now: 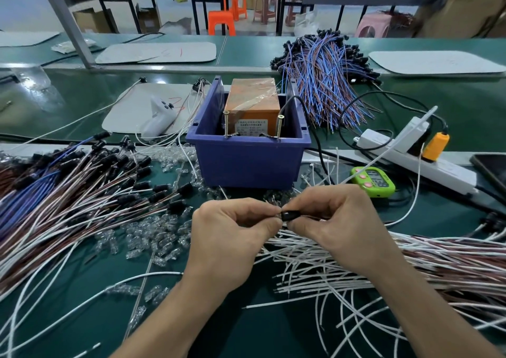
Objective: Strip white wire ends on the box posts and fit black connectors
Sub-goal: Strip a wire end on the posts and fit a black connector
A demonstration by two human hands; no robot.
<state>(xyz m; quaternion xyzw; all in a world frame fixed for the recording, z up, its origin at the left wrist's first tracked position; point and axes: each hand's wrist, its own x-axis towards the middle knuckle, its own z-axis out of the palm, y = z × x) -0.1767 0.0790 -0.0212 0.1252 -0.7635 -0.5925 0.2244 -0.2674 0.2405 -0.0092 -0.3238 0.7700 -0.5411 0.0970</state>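
Fingertips of both hands meet over the counter (273, 335), just in front of the blue box (246, 163). The right hand (334, 220) pinches a black connector (289, 215) between thumb and forefinger. The left hand (232, 229) closes its curled fingers on the connector's other end. Most of the connector is covered by the fingers, and I can't make out whether a wire already goes into it.

White wires (315, 272) fan out under and beside the right hand, and their far ends run off the right edge. Clear little plastic pieces (147, 237) lie scattered to the left of the hands and along the foot of the box.

Inside the box sits an orange block (253, 103) wrapped in clear film, its label too small to read. Two upright screw posts (226, 123) stand at the box's near wall, and a black cable drops in on the right.

On the left lies a heap of wires with black connectors fitted (82, 182), cut off by the edge. Behind the box is a bundle of blue and brown wires (325, 83). A green timer (373, 181), a white power strip (410, 157) and the corner of a dark phone (490, 171) are to the right.
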